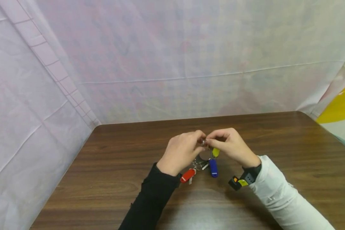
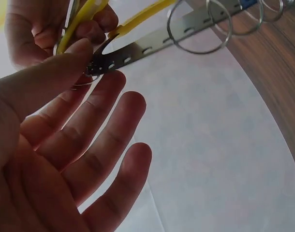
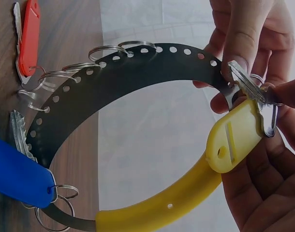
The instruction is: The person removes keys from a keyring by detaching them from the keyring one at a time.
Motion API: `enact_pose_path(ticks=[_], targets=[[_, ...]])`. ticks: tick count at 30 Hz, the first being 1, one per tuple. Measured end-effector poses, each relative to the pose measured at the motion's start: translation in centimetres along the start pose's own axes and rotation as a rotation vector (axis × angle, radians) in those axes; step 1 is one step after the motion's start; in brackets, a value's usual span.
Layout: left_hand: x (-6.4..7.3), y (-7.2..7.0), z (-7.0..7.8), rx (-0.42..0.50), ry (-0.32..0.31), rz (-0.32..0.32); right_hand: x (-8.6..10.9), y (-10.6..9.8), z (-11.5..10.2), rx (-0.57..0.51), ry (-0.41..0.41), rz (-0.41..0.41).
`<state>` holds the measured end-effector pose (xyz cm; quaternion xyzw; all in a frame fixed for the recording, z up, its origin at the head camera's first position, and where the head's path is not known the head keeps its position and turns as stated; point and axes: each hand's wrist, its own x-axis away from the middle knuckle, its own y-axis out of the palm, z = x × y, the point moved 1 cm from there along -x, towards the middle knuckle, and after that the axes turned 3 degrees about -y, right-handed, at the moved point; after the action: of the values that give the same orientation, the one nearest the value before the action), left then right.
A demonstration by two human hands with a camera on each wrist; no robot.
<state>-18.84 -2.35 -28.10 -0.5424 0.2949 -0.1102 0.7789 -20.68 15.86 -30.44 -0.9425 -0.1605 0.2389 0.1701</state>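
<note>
Both hands meet over the table around a large ring-shaped key holder, a perforated metal band (image 3: 121, 79) with a yellow grip (image 3: 162, 205). My left hand (image 1: 180, 152) pinches one end of the band between thumb and index finger; its other fingers extend loosely in the left wrist view. My right hand (image 1: 233, 147) pinches a small split ring carrying a yellow key tag (image 3: 237, 137) and silver keys (image 3: 245, 81), right at that band end. Fingers partly hide the split ring. A blue key tag (image 1: 213, 168) and a red key tag (image 1: 187, 175) hang from the holder, with keys.
Several bare split rings (image 3: 109, 50) sit in the band's holes. Beneath the hands is a brown wood-grain table (image 1: 115, 172). Pale sheeting (image 1: 172, 64) stands behind it and on the left; a yellow shape (image 1: 340, 105) shows at the right.
</note>
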Motion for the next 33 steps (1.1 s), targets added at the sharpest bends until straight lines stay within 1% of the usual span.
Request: enact_pose_path(ticks=[3, 5, 16, 19, 22, 25, 29, 33], targets=[[-0.01, -0.06, 0.02, -0.001, 0.006, 0.022, -0.02, 0.01, -0.08, -0.006, -0.003, -0.004], [-0.01, -0.13, 0.04, -0.007, 0.003, 0.022, -0.04, 0.00, -0.15, -0.003, -0.002, -0.003], [-0.03, -0.22, 0.25, -0.007, -0.002, -0.052, 0.07, -0.17, -0.13, 0.019, 0.008, 0.004], [0.01, -0.23, 0.29, -0.010, 0.000, -0.057, 0.10, -0.21, -0.05, 0.023, 0.008, 0.005], [0.04, -0.27, 0.30, -0.019, 0.001, -0.049, 0.13, -0.21, -0.02, 0.019, 0.004, 0.008], [-0.02, -0.20, 0.32, -0.030, 0.001, -0.026, 0.14, -0.21, 0.01, 0.013, -0.003, 0.015], [-0.09, 0.00, 0.25, -0.026, 0.020, 0.021, 0.15, -0.21, -0.05, 0.004, -0.003, 0.016], [-0.07, 0.00, 0.17, -0.020, 0.034, 0.038, 0.08, -0.20, -0.12, 0.000, 0.003, 0.009]])
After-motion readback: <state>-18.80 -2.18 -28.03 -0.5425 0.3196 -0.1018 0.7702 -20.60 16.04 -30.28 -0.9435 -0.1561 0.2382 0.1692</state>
